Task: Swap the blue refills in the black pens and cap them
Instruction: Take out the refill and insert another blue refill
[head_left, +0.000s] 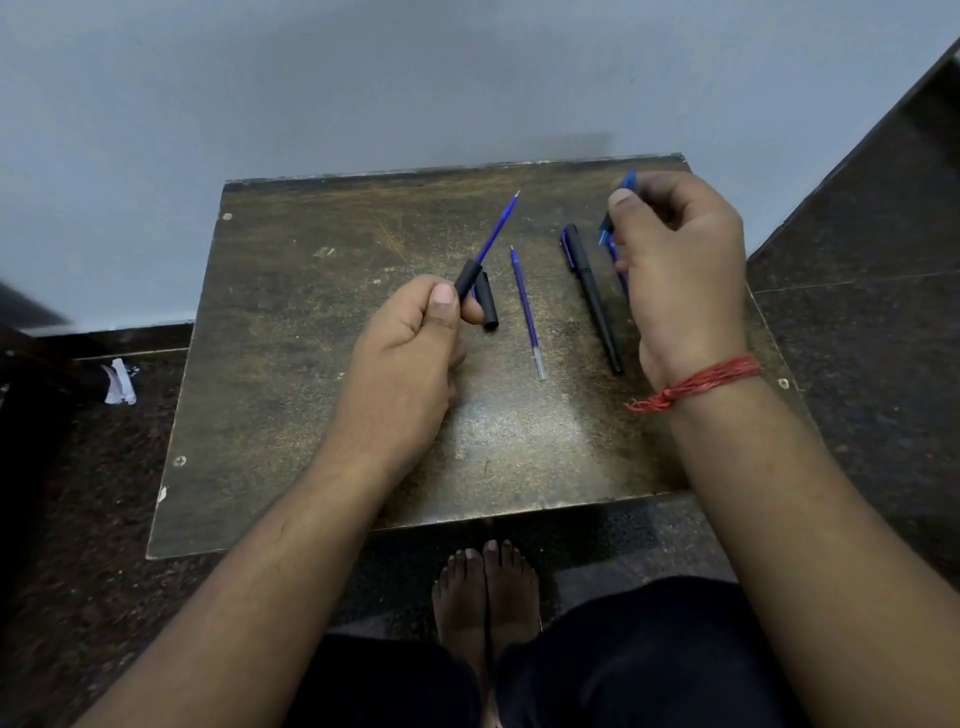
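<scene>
Both hands were closed: our left hand (410, 338) gripped the black plastic pen barrel (467, 278) with its blue refill (496, 226) protruding, our right hand (675, 270) pinched a small blue pen piece (629, 181), so we judged seating the refill straight mattered most.

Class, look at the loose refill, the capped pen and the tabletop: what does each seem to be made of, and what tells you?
Refill: likely thin translucent plastic, blue with a clear end.
Capped pen: probably matte black plastic, showing little shine.
Tabletop: perhaps worn laminate or wood, scuffed brown with a dull sheen.

right hand (675, 270) hides most of blue item; pen barrel's lower end inside left hand (410, 338).
</scene>
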